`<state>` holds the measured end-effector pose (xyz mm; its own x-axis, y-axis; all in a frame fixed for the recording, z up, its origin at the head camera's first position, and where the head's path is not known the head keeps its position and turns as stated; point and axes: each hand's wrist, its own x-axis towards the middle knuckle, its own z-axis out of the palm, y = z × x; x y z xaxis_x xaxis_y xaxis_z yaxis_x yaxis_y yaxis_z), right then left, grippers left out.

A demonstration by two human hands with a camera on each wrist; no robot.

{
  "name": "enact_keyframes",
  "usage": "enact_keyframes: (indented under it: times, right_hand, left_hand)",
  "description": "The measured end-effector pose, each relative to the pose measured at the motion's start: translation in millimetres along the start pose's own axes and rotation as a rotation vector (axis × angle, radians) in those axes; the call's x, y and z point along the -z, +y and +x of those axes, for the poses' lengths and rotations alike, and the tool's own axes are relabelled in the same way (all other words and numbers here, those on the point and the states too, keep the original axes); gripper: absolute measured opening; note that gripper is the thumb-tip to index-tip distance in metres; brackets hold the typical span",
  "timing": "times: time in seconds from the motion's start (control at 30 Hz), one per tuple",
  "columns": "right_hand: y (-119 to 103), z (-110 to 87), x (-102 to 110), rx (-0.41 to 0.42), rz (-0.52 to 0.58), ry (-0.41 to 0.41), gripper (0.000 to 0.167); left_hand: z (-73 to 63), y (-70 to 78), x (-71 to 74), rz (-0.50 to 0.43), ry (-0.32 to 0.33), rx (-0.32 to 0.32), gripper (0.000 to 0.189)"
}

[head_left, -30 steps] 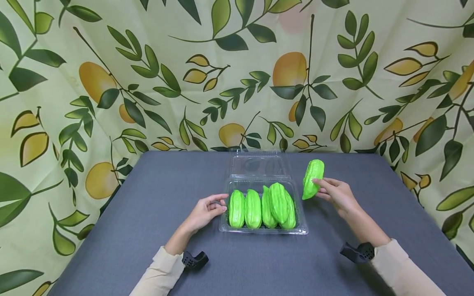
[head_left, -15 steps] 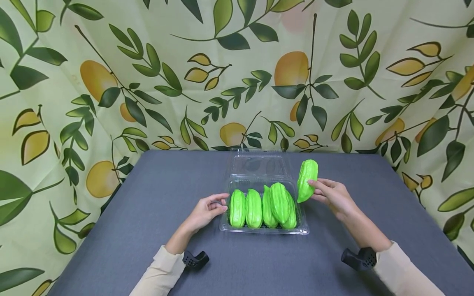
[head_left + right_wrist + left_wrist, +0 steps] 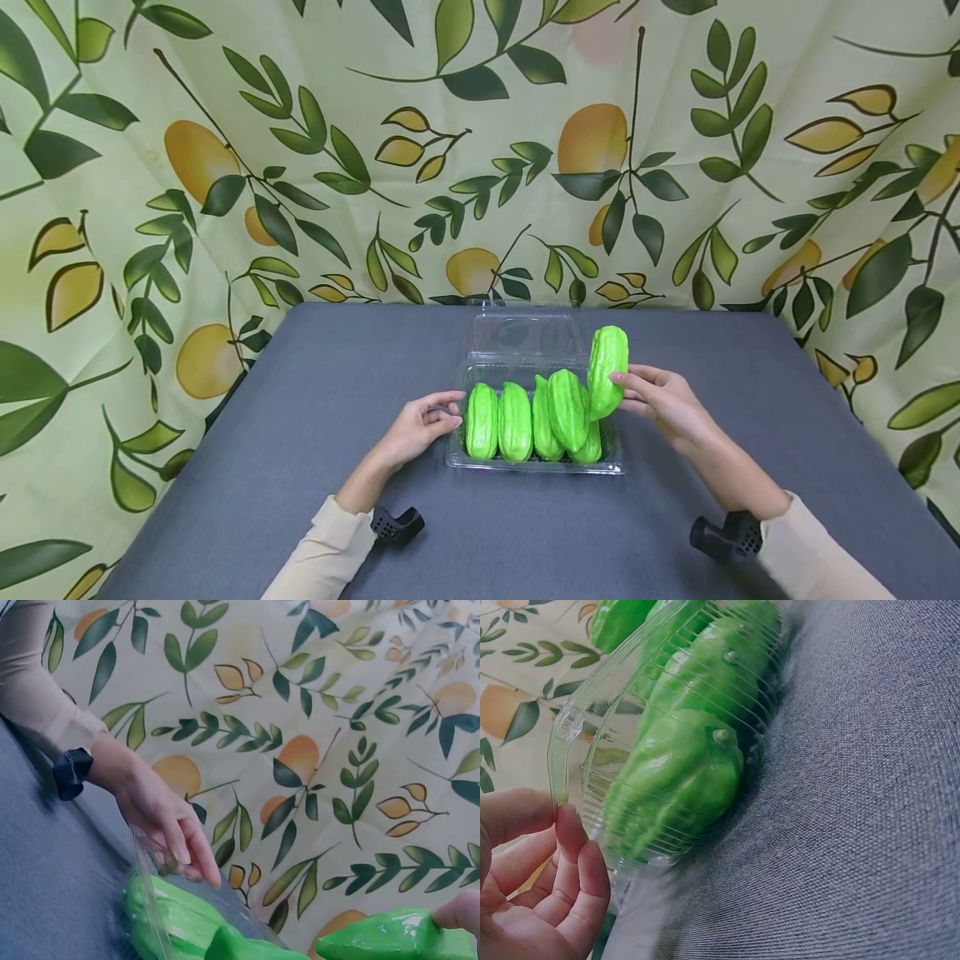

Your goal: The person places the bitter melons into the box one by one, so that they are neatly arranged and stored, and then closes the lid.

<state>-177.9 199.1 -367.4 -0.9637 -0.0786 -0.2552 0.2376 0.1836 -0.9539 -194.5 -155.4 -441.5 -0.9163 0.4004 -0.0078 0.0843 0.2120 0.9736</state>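
OK, R grip point(image 3: 667, 402) holds gourd point(image 3: 606, 367) abv box point(image 3: 534, 468).

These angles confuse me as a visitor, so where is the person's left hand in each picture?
Head: left hand, a little left of centre, below mid-height, at the left edge of the clear box.
Left wrist: left hand, lower left corner, thumb and finger at the rim.
Right wrist: left hand, left of centre.
Shared landmark: the clear box, visible in all three.
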Motion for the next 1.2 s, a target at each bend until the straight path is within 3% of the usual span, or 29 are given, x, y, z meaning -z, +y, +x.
enact_keyframes:
  times: [1.2]
  right_hand:
    - [-15.5, -3.0, -38.7, 0.028, 0.047, -0.075, 0.074]
  left_hand:
    - [-0.9, 1.0, -0.6, 0.002, 0.012, 0.015, 0.043]
